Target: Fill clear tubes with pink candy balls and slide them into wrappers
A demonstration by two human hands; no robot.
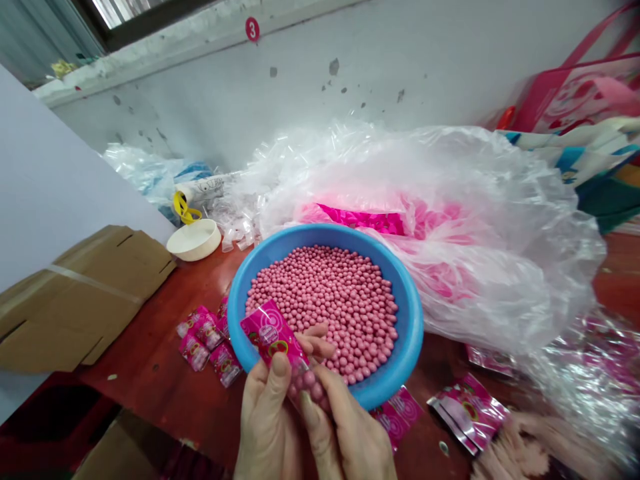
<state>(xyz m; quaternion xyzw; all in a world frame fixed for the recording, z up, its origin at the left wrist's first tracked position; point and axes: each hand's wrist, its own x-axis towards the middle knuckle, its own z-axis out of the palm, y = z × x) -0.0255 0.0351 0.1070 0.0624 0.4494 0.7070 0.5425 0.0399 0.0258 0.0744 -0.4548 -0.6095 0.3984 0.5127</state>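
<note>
Over the near rim of a blue basin (413, 320), I hold a pink printed packet (270, 327) tilted between both hands. Several pink balls show through its clear lower part. My left hand (267, 413) is closed on the packet's left side, with the thumb lying on its front. My right hand (350, 420) pinches the clear lower end, and some fingers reach behind the packet. Many pink candy-like balls (325, 293) lie in the basin. Whether the packet is sealed, I cannot tell.
Left of the basin lie several filled packets (207, 337). A white round lid (195, 240), yellow tape roll (186, 208) and cardboard (85, 293) sit farther left. Behind spreads a large clear plastic bag (500, 220). More packets (470, 410) lie at right, beside a blurred pale-pink shape.
</note>
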